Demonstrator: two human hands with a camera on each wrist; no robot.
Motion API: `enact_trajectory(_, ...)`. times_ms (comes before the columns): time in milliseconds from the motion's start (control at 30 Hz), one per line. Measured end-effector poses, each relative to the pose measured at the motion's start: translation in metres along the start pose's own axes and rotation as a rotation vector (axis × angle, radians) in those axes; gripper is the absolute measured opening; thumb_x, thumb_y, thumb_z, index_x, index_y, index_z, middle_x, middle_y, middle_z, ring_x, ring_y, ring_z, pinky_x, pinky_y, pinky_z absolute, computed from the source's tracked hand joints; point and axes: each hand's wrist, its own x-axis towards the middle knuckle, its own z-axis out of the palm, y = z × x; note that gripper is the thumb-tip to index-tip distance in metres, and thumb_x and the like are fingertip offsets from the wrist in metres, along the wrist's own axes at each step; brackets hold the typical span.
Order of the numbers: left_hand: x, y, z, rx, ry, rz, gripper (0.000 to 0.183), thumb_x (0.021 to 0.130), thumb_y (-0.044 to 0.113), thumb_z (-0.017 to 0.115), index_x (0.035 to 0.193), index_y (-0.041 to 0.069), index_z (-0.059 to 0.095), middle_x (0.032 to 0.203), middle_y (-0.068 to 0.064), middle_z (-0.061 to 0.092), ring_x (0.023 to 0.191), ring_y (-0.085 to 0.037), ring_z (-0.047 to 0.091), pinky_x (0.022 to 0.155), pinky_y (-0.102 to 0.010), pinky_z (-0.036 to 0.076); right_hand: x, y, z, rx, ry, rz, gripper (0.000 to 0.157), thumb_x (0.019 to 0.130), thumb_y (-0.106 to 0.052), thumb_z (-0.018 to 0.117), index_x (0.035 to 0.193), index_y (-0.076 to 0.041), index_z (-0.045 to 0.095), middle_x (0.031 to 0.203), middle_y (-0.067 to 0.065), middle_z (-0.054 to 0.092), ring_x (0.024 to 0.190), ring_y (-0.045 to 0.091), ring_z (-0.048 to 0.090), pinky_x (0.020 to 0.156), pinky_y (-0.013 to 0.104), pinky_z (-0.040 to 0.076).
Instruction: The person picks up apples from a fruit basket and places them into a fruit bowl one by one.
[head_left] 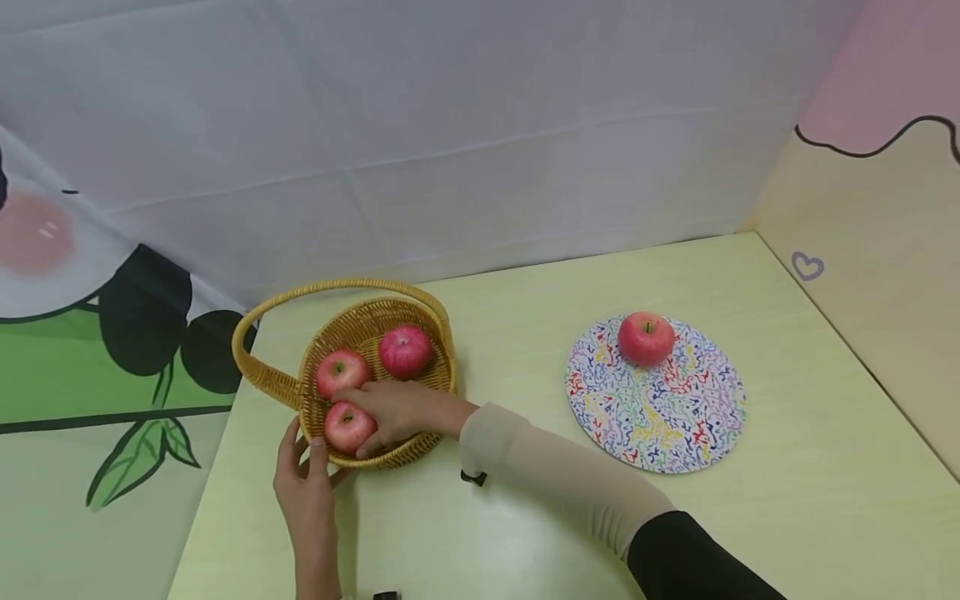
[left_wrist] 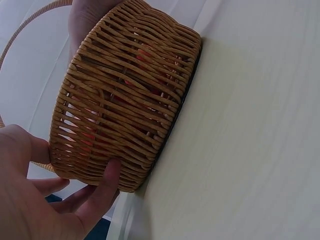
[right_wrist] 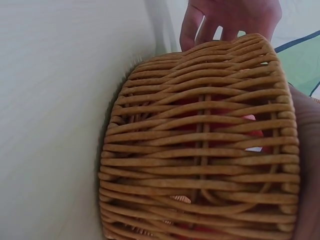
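A wicker basket (head_left: 375,317) with a tall arched handle stands on the table's left side. Inside lie a red apple (head_left: 342,373), a darker pink round fruit (head_left: 405,352) and another red apple (head_left: 350,427) nearest me. My right hand (head_left: 397,408) reaches over the rim and grips that near apple, fingers on its far side and thumb on its near side. My left hand (head_left: 303,492) holds the basket's near left end from outside. In the left wrist view, the left hand's fingers (left_wrist: 107,185) spread against the woven wall (left_wrist: 125,95).
A round board (head_left: 652,417) with a multicoloured squiggle pattern lies to the right, with one red apple (head_left: 646,339) on its far part. White cloth (head_left: 450,125) hangs behind the table (head_left: 510,325). A painted panel (head_left: 870,242) borders the right side.
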Motion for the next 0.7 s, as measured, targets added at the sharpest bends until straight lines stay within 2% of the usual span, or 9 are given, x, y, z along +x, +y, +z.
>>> enact_trajectory(333,0.0023,-0.0008,-0.0010,0.009,-0.007,-0.020,0.052,0.110,0.024,0.052,0.161,0.023,0.041,0.146,-0.011,0.050,0.103,-0.002,0.063,0.066,-0.021,0.063,-0.0007,0.0000,-0.0002,0.004,0.010,-0.007,0.081,0.091,-0.048,0.080,0.158,-0.025,0.040,0.149,-0.004,0.055,0.137,0.010,0.055,0.111,0.029,0.050)
enact_trajectory(700,0.0025,0.0014,-0.0022,0.036,-0.021,-0.026,0.053,0.110,0.027,0.052,0.162,0.026,0.039,0.155,-0.017,0.046,0.105,-0.001,0.062,0.068,-0.018,0.062,-0.0042,0.0011,-0.0046,0.061,0.020,-0.099,0.078,0.091,-0.036,0.080,0.157,-0.016,0.042,0.147,-0.002,0.057,0.137,0.010,0.053,0.115,0.020,0.042)
